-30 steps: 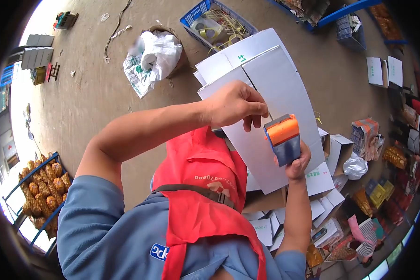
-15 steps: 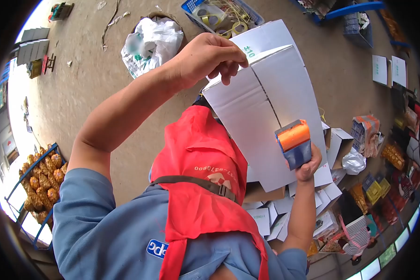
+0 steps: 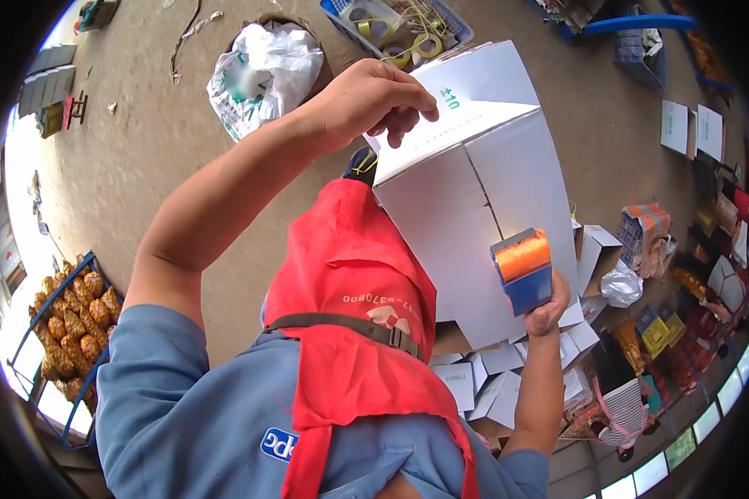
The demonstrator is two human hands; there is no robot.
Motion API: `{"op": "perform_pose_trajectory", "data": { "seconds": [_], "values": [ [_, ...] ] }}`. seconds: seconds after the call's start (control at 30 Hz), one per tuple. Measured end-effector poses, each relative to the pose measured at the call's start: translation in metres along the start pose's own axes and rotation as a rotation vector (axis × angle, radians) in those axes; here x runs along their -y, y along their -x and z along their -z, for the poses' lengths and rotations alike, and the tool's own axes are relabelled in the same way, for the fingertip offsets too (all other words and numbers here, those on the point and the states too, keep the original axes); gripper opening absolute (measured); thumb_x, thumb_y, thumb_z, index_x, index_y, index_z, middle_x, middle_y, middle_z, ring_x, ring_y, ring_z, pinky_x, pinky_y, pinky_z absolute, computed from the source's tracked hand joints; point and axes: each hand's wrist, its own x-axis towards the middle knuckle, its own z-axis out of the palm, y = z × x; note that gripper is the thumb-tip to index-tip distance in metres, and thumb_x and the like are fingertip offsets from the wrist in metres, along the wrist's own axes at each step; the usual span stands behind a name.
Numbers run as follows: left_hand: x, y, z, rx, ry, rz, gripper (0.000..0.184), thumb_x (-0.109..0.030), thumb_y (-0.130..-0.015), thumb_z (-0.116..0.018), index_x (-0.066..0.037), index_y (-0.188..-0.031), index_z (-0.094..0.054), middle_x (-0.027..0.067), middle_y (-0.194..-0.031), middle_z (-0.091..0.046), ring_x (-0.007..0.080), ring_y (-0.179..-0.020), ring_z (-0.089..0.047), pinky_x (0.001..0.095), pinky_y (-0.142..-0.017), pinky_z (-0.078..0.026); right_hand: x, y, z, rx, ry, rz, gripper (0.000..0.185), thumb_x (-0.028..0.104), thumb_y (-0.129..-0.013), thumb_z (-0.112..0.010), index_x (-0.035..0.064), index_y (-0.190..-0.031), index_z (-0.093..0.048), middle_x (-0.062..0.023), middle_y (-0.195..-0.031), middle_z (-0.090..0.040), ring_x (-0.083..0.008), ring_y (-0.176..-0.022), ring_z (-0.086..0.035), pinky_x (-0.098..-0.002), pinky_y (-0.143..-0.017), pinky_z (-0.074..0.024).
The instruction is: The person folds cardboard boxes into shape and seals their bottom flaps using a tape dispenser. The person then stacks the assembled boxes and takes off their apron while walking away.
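A tall white cardboard box (image 3: 483,187) with green print on its top face leans before me, a dark seam running down its side. My left hand (image 3: 387,104) is over the box's upper end, fingers loosely bent and a little apart, with nothing visible in them. Whether the fingertips touch the box I cannot tell. At the lower right, my right hand (image 3: 549,308) is closed round a blue tape dispenser (image 3: 524,287) with an orange roller. The dispenser lies over the lower part of the seam; contact with the cardboard is unclear.
A blue basket (image 3: 341,25) holds tape rolls and string. Beside it stands a bin lined with a white bag (image 3: 266,75). Several white boxes (image 3: 495,387) lie below the box. Filled net bags (image 3: 75,324) stack at left. People (image 3: 628,416) are at right.
The box has tilted, showing more of its printed top face, and its near edge has moved down from my left hand. My right hand and the dispenser have shifted slightly lower.
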Motion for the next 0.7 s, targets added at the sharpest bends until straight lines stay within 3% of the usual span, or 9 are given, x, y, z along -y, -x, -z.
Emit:
{"op": "perform_pose_trajectory", "data": {
  "seconds": [0.23,0.47,0.7],
  "values": [
    [0.019,-0.027,0.0,0.038,-0.008,0.145,0.029,-0.028,-0.098,-0.068,-0.002,-0.087,-0.076,0.0025,-0.063,-0.065,0.0093,-0.054,-0.063,0.0225,-0.049,-0.04,0.008,-0.003,-0.001,0.007,0.05,-0.045,0.085,0.086,-0.086,-0.06,0.0009,-0.087,-0.063,-0.0059,-0.072,-0.062,-0.0181,-0.062,-0.06,-0.031,-0.058,-0.0469],
    [0.028,-0.037,-0.003,0.059,0.017,0.079,0.033,-0.029,-0.099,-0.066,0.0,-0.086,-0.075,0.0031,-0.063,-0.065,0.0102,-0.056,-0.063,0.025,-0.053,-0.047,0.009,-0.001,-0.003,-0.014,0.087,-0.032,0.076,0.077,-0.092,-0.061,0.0008,-0.088,-0.064,-0.0076,-0.071,-0.062,-0.0216,-0.062,-0.06,-0.034,-0.059,-0.0472],
    [0.041,-0.032,-0.02,0.036,-0.302,0.035,0.037,-0.032,-0.103,-0.065,0.001,-0.09,-0.077,0.0024,-0.067,-0.067,0.0078,-0.057,-0.057,0.0281,-0.054,-0.048,0.012,-0.001,-0.003,-0.017,0.164,0.02,0.074,0.074,-0.093,-0.06,-0.0006,-0.091,-0.066,-0.0099,-0.074,-0.066,-0.0234,-0.064,-0.064,-0.035,-0.06,-0.0494]
  ]
}}
